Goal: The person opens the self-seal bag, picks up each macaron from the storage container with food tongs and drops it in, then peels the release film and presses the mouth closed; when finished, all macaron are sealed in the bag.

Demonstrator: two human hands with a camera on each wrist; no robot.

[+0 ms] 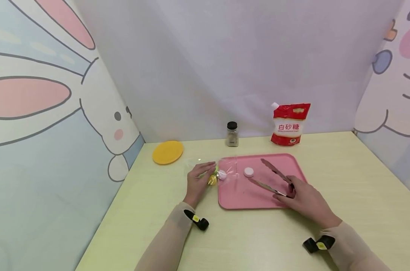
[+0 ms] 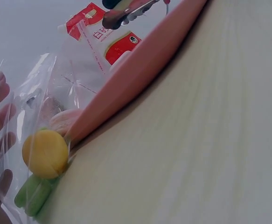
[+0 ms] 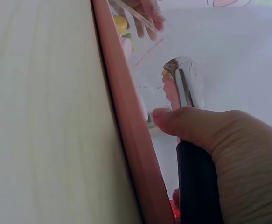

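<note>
A clear plastic bag [image 1: 230,165] lies partly over the left end of the pink tray [image 1: 239,201]. Inside it are a yellow macaron [image 2: 45,154], a green macaron [image 2: 33,195] and a pale pink macaron [image 1: 222,174]. My left hand [image 1: 199,180] touches the bag beside these, its fingers loosely extended against the plastic. Another pale pink macaron [image 1: 248,172] sits on the tray. My right hand [image 1: 308,199] grips metal tongs [image 1: 274,169] by their black handle [image 3: 196,182]. The tongs' arms are spread over the tray, one tip close to that macaron.
At the back stand a red and white sugar pouch [image 1: 288,126] and a small jar [image 1: 232,134] with a black lid. A yellow plate [image 1: 168,152] lies at the back left of the table [image 1: 140,203]. Padded-looking printed walls enclose the table behind and at both sides.
</note>
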